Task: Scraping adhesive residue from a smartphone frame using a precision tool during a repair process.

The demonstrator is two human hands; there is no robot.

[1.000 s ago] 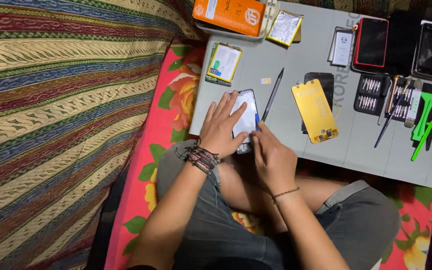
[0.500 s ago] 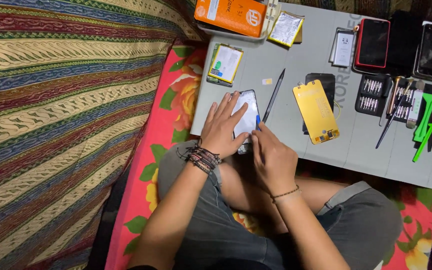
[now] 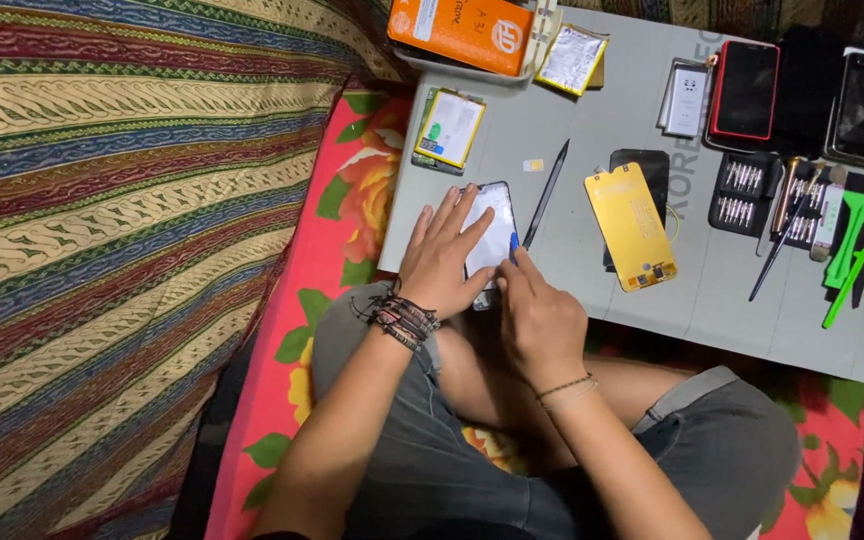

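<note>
Fingers of my left hand press flat on the phone, my right hand pinching a blue pick at its edge beside them.

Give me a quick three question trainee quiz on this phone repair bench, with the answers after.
1. True or false: the left hand lies flat on the white-faced phone.
2. Which colour is the panel right of the dark stylus? A yellow, B green, C red.
3. What does the right hand pinch at the phone's edge?

Key: 1 true. 2 A. 3 A small blue tool, apparently a pick.
</note>
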